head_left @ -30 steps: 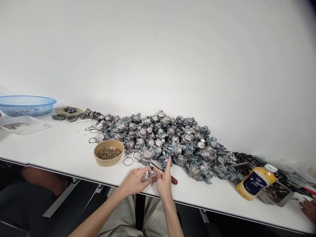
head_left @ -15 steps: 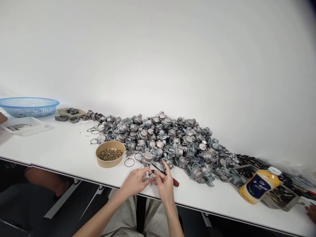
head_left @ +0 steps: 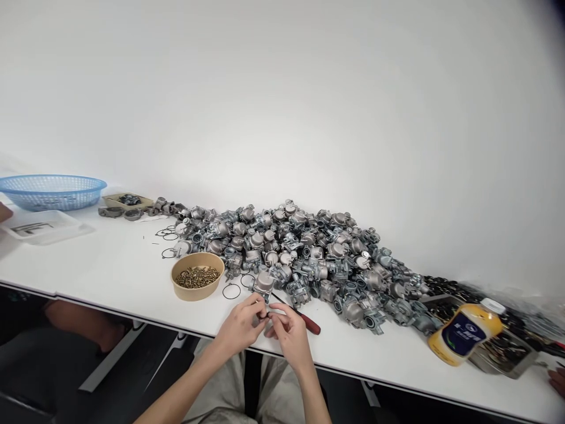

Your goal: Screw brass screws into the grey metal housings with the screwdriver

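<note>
My left hand (head_left: pixel 244 320) and my right hand (head_left: pixel 288 331) meet fingertip to fingertip above the table's front edge. Both are closed in a pinch around a small dark piece (head_left: pixel 268 315), mostly covered by the fingers, so its kind does not show. Just behind them a screwdriver (head_left: pixel 310 324) with a red handle lies on the table, its shaft pointing toward the pile. Beyond my fingertips sits a metal carburetor (head_left: pixel 263 282) at the front of a large heap of carburetors (head_left: pixel 304 247). Thin black rubber rings (head_left: pixel 231 291) lie to the left of it.
A tan oval bowl (head_left: pixel 180 290) of small brass screws stands left of my hands. Farther left are a blue basket (head_left: pixel 57 197) and a white tray (head_left: pixel 66 229). At right a yellow bottle (head_left: pixel 463 333) leans by a metal tray (head_left: pixel 514 368). Other people's hands show at both edges.
My right index finger, raised before, has curled down toward the left fingertips. Both hands have drawn closer together, and the small dark piece is now more hidden.
</note>
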Available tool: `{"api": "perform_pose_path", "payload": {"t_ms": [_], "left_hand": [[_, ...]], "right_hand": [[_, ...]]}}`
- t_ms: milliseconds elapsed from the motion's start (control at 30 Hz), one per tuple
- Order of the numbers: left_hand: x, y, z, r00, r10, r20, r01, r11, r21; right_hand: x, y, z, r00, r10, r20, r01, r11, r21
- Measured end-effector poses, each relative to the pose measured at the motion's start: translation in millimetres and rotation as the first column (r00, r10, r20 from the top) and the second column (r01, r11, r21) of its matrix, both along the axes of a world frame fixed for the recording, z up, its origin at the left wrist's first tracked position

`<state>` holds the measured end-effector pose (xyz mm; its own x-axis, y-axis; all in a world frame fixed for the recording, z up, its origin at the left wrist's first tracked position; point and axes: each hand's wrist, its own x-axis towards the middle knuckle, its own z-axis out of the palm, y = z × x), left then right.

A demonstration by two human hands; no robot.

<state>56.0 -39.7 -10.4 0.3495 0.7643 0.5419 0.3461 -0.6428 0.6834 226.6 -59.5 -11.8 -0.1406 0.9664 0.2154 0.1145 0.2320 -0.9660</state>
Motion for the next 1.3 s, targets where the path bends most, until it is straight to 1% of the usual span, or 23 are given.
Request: {"api": "perform_pose_path", "payload": {"t_ms": [100, 267, 467, 667, 833, 1000, 1300], "left_hand": [[-1.3, 1.5, -2.4, 0.997, -0.069, 0.039, 0.07, 0.997, -0.011], [-3.2, 3.1, -2.5, 0.995, -0.077, 0.066, 0.078, 0.997, -0.013], [-3.9, 4.2, -6.2, 0.993, -0.113, 0.026, 0.113, 0.994, 0.005], [-1.4, 1.8, -7.9, 0.998, -0.008, -0.067, 0.01, 0.999, 0.039], [-0.1, -0.1, -8.1, 0.995, 0.043, -0.094, -0.041, 0.999, 0.031], [-1.0, -1.5, -7.0, 0.992, 0.05, -0.12, -0.046, 0.998, 0.038], [-1.2, -3.1, -7.6, 0.987, 0.047, -0.152, -0.026, 0.99, 0.137]], "right_hand": [[-0.3, 0.5, -0.3, 1.0, 0.004, 0.01, -0.004, 1.0, 0.005], [-1.2, -1.2, -0.4, 0.999, 0.024, 0.03, -0.025, 1.0, 0.015], [0.1, -0.9, -1.7, 0.99, 0.029, 0.138, -0.038, 0.997, 0.064], [-1.1, -3.7, 3.1, 0.979, 0.042, 0.199, -0.06, 0.994, 0.087], [-2.0, -5.6, 5.1, 0.976, 0.036, 0.216, -0.054, 0.996, 0.077], [-1.3, -4.2, 3.5, 0.977, 0.048, 0.209, -0.066, 0.995, 0.08], [-1.8, -3.9, 2.2, 0.982, 0.045, 0.184, -0.058, 0.996, 0.07]]}}
